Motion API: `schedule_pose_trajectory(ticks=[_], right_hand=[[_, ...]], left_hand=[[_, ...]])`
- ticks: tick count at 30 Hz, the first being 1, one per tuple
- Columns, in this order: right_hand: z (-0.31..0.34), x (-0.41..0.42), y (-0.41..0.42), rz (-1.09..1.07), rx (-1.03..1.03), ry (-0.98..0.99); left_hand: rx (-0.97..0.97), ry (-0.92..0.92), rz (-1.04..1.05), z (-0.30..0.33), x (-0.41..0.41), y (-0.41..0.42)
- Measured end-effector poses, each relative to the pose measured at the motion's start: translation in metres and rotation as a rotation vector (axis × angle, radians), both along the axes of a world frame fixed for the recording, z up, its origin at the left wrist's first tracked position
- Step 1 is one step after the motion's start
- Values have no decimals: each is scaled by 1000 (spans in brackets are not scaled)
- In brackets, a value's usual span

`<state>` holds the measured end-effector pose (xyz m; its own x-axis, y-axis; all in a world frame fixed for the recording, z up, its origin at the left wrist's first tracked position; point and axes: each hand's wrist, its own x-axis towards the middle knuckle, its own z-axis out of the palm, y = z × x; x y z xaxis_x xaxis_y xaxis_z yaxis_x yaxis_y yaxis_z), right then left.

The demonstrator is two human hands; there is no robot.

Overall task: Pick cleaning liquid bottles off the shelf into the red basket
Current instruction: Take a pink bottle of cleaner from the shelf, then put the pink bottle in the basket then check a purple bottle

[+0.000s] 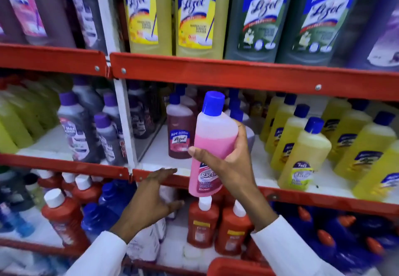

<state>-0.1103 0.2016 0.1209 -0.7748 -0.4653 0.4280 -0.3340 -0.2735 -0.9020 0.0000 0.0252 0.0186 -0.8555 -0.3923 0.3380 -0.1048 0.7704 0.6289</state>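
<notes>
My right hand [226, 159] grips a pink floor cleaner bottle [212, 133] with a blue cap, held nearly upright just in front of the middle shelf [216, 74]. The fingers wrap its right side and the thumb presses on its front. My left hand [151, 195] hovers open lower left, fingers spread near the middle shelf's red lip, holding nothing. Only the rim of the red basket [235, 268] shows, at the bottom edge below the right forearm. A dark red bottle [180, 133] stands on the shelf just behind the pink one.
Yellow bottles [302, 152] fill the middle shelf to the right, grey and purple-capped ones [77, 128] to the left. Large yellow and green bottles [196, 14] stand on the top shelf. Red bottles with white caps [203, 221] and blue bottles crowd the lower shelf.
</notes>
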Motion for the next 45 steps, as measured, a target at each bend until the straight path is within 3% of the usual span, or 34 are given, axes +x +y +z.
schedule_pose_trajectory(ticks=[4, 10, 16, 20, 23, 27, 31, 40, 42, 45], right_hand=[[-27, 2, 40, 4, 109, 13], [-99, 10, 108, -19, 303, -21], [-183, 3, 173, -114, 657, 111], [-255, -9, 198, -165, 862, 20], [-304, -12, 203, -131, 874, -107], [-351, -13, 200, -105, 876, -231], [-386, -15, 199, -81, 903, -301], [-379, -36, 204, -7, 1044, -253], [-355, -39, 203, 21, 1056, -188], [-302, -44, 197, -6, 1065, -34]], left_hand=[[305, 83, -277, 23, 4, 68], [508, 109, -179, -29, -12, 144], [494, -177, -150, -121, -25, 188], [485, -385, -164, -199, -42, 207], [455, -506, -28, -236, -50, 226], [590, -693, 115, -274, -56, 240], [613, -760, 168, -305, -56, 239], [607, -644, 46, -278, -53, 231], [500, -545, -12, -246, -44, 225], [192, -353, -66, -190, -32, 209]])
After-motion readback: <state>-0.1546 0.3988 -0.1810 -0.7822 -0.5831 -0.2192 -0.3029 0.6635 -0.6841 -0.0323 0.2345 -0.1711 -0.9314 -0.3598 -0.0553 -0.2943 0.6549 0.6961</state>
